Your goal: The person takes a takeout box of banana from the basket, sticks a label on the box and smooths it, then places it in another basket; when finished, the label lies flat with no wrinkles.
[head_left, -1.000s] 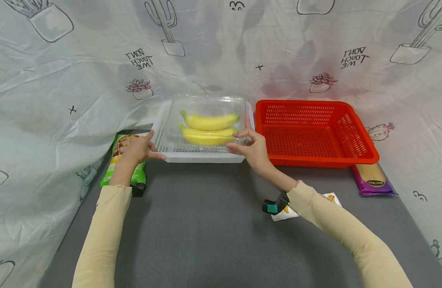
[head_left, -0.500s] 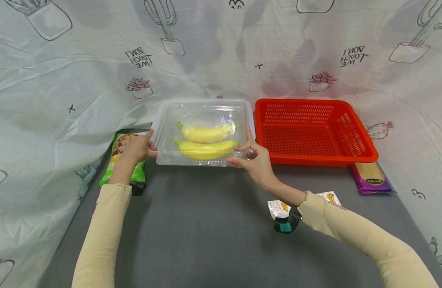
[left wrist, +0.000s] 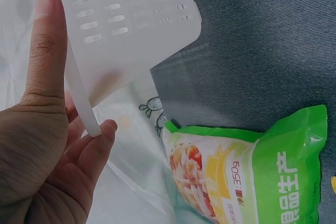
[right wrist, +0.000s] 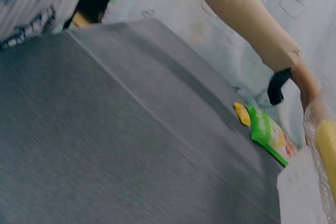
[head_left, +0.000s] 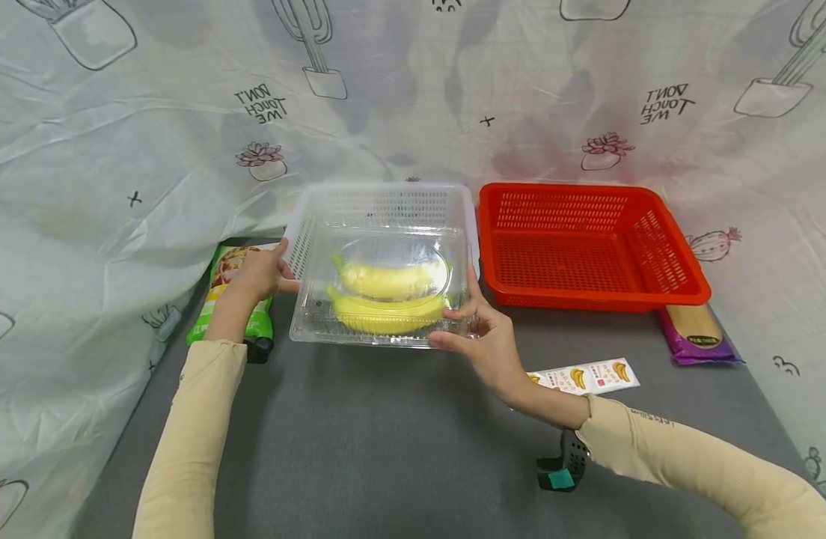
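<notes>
My right hand (head_left: 483,340) pinches the right side of a clear plastic clamshell box (head_left: 396,238). Two yellow bananas (head_left: 386,314) lie inside it, seen through the lid. The box hangs tilted over the front part of a white perforated basket (head_left: 386,196), its near edge past the basket's front. At the basket's left side, my left hand (head_left: 254,273) grips the rim; the left wrist view shows the thumb along the rim (left wrist: 81,87) and the fingers below it. Only a corner of the box shows in the right wrist view, and the right hand is out of that frame.
A red perforated basket (head_left: 595,299) stands right of the white one. Beside it lies a purple packet (head_left: 699,337). A strip of banana-printed labels (head_left: 584,376) rests near the right forearm. A green food bag (left wrist: 283,171) lies under the left wrist.
My right hand has brought the clear box of bananas toward me, from over the white basket to past its front edge. The left hand has stayed at the basket's rim.
</notes>
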`<action>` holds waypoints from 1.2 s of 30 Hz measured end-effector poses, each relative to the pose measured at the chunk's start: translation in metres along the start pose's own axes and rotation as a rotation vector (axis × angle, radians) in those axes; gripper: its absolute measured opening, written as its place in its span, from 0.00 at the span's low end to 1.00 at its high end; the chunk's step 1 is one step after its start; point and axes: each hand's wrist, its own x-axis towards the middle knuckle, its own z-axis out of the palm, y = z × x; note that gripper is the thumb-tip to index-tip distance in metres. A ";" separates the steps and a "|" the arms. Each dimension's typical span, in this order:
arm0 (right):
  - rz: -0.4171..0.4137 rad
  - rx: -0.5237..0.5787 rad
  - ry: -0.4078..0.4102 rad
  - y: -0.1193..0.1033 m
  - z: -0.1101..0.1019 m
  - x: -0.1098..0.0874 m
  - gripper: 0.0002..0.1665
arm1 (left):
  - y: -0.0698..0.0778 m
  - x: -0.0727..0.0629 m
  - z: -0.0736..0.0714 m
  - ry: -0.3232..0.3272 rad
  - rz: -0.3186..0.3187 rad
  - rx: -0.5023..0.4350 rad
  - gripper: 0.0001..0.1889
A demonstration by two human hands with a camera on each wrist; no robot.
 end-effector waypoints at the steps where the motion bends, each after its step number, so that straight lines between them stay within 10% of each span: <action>1: 0.002 -0.007 0.004 -0.001 0.000 -0.003 0.16 | 0.000 0.000 0.000 -0.003 -0.001 0.003 0.52; 20: 0.093 -0.091 0.014 0.004 0.002 -0.052 0.15 | -0.006 0.000 -0.001 -0.007 -0.023 0.020 0.59; 36: -0.001 -0.031 0.071 0.069 0.013 -0.089 0.15 | -0.001 -0.001 0.001 -0.010 -0.020 0.017 0.58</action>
